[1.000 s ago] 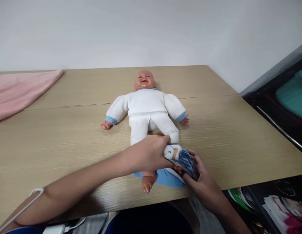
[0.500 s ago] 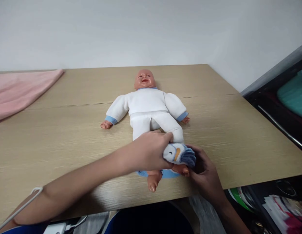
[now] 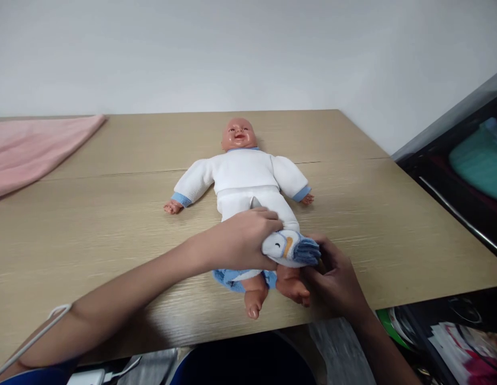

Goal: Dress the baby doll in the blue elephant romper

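Head view: nearest us, just inside the near edge of the table [image 3: 393, 235], the doll's left-hand foot [image 3: 255, 299] and right-hand foot [image 3: 293, 286] stick out side by side, toes towards us, the latter turned a little to the right. Behind the left-hand foot, a blue-and-white cloth [image 3: 228, 280] lies bunched under the legs; its full outline is hidden.

Slightly farther, our right hand [image 3: 334, 275] curves around the blue, gathered end of a bird-faced cloth [image 3: 290, 247], thumb nearer us and forefinger beyond. We cannot tell whether the fingers pinch it. Our left hand [image 3: 248, 235] reaches across from the left, fingers closed on the leg and the cloth bunched around it, probably to steady the limb and hold the fabric above the ankle. The two hands sit on opposite sides, which seems to leave the foot free between them.

The doll [image 3: 246, 171] lies face up in the middle of the table. We see its long axis run near to far, feet towards us, head at the far end, the legs leaning slightly right. Its arms spread left and right, perhaps lending balance. Far to the left, well apart, a pink cloth [image 3: 36, 149] lies flat; beyond stands the wall [image 3: 232, 53].
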Tool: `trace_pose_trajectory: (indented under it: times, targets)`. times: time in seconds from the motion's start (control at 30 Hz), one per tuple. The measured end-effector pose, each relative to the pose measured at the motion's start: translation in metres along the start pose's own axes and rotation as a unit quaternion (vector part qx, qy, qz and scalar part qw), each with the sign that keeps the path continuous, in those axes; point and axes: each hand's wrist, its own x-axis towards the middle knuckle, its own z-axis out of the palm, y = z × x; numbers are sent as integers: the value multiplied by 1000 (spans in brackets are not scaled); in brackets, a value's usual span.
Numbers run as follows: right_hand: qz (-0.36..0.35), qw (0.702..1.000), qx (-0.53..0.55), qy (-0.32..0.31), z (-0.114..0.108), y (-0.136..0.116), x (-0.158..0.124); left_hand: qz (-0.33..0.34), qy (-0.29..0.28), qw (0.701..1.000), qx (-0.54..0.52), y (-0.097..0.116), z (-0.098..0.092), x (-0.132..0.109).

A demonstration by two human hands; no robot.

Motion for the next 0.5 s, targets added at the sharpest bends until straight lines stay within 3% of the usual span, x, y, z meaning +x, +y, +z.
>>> trace_pose_trajectory:
  times: [0.1, 0.27, 0.5]
  targets:
    - [28, 999, 14, -22, -6, -7, 8, 20, -36, 998, -56, -6, -11, 1]
    - [67, 987, 28, -143, -26, -14, 34, 20, -45, 996, -79, -10, -16, 4]
    - [-15, 958, -42, -282, -54, -24, 66, -24, -20, 999, -23, -6, -8, -2]
